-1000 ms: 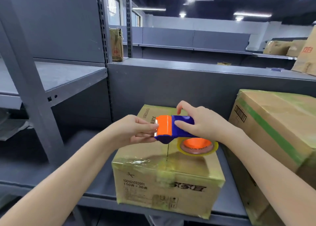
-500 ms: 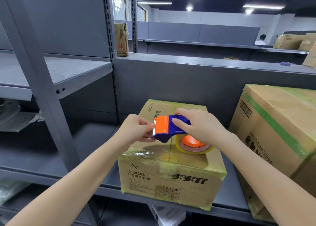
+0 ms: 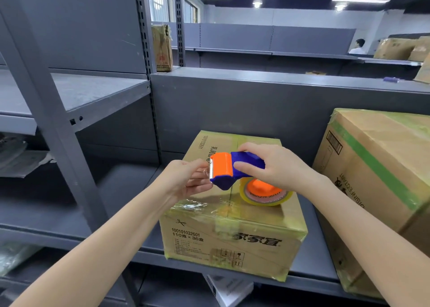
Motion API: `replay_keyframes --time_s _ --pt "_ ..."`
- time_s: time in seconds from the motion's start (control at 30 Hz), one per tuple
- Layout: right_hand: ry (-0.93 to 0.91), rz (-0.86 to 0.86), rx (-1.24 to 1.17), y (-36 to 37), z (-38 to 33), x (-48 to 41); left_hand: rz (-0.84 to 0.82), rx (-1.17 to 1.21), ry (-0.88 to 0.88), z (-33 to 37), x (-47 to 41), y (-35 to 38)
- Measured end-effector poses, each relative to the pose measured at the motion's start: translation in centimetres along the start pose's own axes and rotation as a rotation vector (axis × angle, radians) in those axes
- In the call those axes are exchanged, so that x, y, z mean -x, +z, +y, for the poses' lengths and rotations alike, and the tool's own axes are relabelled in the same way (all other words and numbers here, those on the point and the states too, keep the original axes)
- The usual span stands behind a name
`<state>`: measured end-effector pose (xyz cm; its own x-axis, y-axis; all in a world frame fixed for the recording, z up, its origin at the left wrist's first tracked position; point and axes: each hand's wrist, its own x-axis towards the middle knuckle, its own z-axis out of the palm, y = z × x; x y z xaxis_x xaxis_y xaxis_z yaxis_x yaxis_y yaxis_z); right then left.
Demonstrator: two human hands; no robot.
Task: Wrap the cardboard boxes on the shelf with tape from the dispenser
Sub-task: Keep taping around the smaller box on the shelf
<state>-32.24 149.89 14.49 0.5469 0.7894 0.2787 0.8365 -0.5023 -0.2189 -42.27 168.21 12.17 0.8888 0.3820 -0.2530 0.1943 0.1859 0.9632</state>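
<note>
Cardboard box (image 3: 232,239): it sits on the grey shelf (image 3: 111,216), with clear tape already glossy over its front face and top edge. A larger box (image 3: 377,167) stands just beside it on the right.
Dispenser (image 3: 235,169): blue and orange, held just above the box top with the toothed edge pointing left. Its roll (image 3: 263,195) hangs low over the lid, and I cannot tell whether it touches.
Right hand (image 3: 277,167): my fingers (image 3: 249,146) curl over the far side of the blue body, thumb on the near side, holding it firmly.
Left hand (image 3: 183,178): its fingers (image 3: 197,184) pinch the loose tape end (image 3: 204,173) right at the toothed edge.
Step in hand: I judge that I am freeing the tape end to start a new strip, with this box only partly wrapped.
Next move: it calls for drawing the film out leftward, keeping it taut, pressing the end onto a bare face of the box, then running the dispenser across.
Relation: the tape end lies between my left fingertips, against the cutter. The box is directly below both hands, and neither seems to touch it.
Risk: the thin film may fold onto itself if it goes slack.
</note>
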Motion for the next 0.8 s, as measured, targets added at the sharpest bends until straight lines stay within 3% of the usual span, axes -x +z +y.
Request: replay_keyframes --time_s 0.1,0.23,0.43,0.6,0.8 --pt "-0.033 -0.114 0.131 -0.2 0.0 0.0 0.028 -0.035 0.020 -0.8 -0.4 -0.4" --pt "-0.136 -0.087 0.349 0.1 -0.2 -0.1 0.045 -0.090 0.067 -1.6 -0.4 -1.0" --pt "-0.151 -0.230 0.184 -0.7 -2.6 -0.1 0.052 -0.181 0.061 -2.1 0.7 -2.7" --pt "-0.197 -0.314 0.206 -1.0 -5.4 -0.2 0.064 -0.227 0.062 -2.3 1.8 -5.4" --pt "-0.158 -0.412 0.275 -1.9 -5.9 0.7 0.255 -0.273 0.038 -3.1 2.3 -11.1"
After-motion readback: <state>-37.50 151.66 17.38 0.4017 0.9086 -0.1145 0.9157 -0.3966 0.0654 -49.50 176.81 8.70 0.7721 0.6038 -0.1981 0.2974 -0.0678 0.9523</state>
